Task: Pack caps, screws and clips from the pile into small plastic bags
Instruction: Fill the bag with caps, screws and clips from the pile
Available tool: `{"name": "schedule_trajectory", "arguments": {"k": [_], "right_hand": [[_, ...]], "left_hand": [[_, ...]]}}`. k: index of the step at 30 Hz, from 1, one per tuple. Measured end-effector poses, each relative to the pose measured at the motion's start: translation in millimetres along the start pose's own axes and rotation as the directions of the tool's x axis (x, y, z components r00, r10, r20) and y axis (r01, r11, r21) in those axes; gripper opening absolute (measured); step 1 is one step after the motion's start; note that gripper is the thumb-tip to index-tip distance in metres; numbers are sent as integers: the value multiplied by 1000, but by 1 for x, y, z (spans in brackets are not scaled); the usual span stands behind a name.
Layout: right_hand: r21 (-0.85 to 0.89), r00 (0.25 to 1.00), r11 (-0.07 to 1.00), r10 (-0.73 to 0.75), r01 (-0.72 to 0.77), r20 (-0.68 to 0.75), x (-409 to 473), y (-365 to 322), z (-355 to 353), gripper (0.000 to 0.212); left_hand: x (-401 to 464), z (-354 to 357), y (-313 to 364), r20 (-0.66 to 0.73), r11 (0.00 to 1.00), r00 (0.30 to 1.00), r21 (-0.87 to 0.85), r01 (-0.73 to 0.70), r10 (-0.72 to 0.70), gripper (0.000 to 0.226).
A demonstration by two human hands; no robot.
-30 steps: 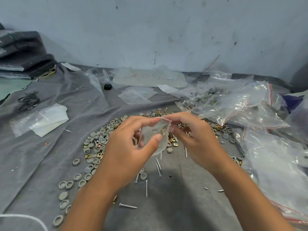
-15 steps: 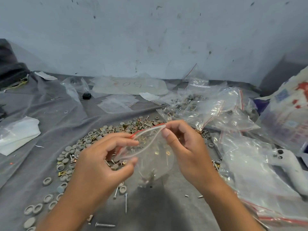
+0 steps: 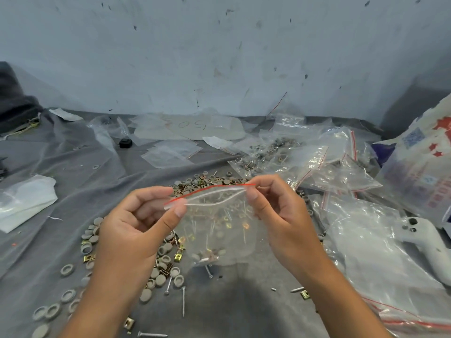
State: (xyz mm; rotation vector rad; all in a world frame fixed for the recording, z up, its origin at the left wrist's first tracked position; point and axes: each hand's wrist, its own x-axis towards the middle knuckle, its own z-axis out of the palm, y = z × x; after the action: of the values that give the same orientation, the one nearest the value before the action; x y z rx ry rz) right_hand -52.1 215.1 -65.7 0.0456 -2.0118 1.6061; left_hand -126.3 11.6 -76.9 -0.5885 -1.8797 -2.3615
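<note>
I hold a small clear zip bag (image 3: 219, 228) with a red strip along its top, above the grey cloth. My left hand (image 3: 136, 230) pinches the left end of the zip edge between thumb and fingers. My right hand (image 3: 280, 215) pinches the right end. The mouth of the bag is slightly apart in the middle. A few caps and screws sit at the bag's bottom (image 3: 207, 256). Under and behind it lies the pile (image 3: 161, 264) of grey caps, brass clips and screws.
Filled and empty plastic bags (image 3: 317, 162) are heaped at the right, with a white controller (image 3: 424, 245) and a printed bag (image 3: 427, 167) beyond. Flat empty bags (image 3: 170, 152) lie at the back, folded plastic (image 3: 24, 203) at the left. Loose screws (image 3: 183, 301) lie in front.
My hands have drawn apart, stretching the bag's zip edge out wide and level. The bag has unfolded and now hangs below my fingers. My head turned right and down.
</note>
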Motion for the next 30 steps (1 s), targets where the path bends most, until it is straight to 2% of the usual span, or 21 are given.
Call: {"name": "schedule_trajectory", "arguments": {"k": [6, 10, 14, 19, 24, 27, 30], "right_hand": [[-124, 997, 991, -49, 41, -63, -1, -2, 4, 11], [-88, 997, 996, -27, 21, -65, -3, 0, 7, 12], [-42, 1000, 999, 19, -18, 19, -4, 1, 8, 13], [-132, 1000, 991, -3, 6, 21, -3, 0, 9, 9], [-69, 998, 998, 16, -12, 63, -6, 1, 9, 4], [-79, 996, 997, 7, 0, 93, -6, 0, 11, 9], [-82, 998, 996, -13, 18, 62, -6, 1, 13, 8]], "left_hand": [[-1, 5, 2, -26, 1000, 1000, -25, 14, -15, 36], [-2, 7, 2, -34, 1000, 999, -28, 0, -1, 33], [-1, 8, 2, -50, 998, 999, -52, -18, 16, 31], [-2, 4, 2, 6, 1000, 1000, -2, -20, 20, 35], [-2, 4, 1, 10, 1000, 1000, 10, -24, 24, 30], [-3, 7, 1, 34, 1000, 999, -14, -6, 7, 29], [-6, 11, 2, 94, 1000, 996, -12, -13, 14, 42]]}}
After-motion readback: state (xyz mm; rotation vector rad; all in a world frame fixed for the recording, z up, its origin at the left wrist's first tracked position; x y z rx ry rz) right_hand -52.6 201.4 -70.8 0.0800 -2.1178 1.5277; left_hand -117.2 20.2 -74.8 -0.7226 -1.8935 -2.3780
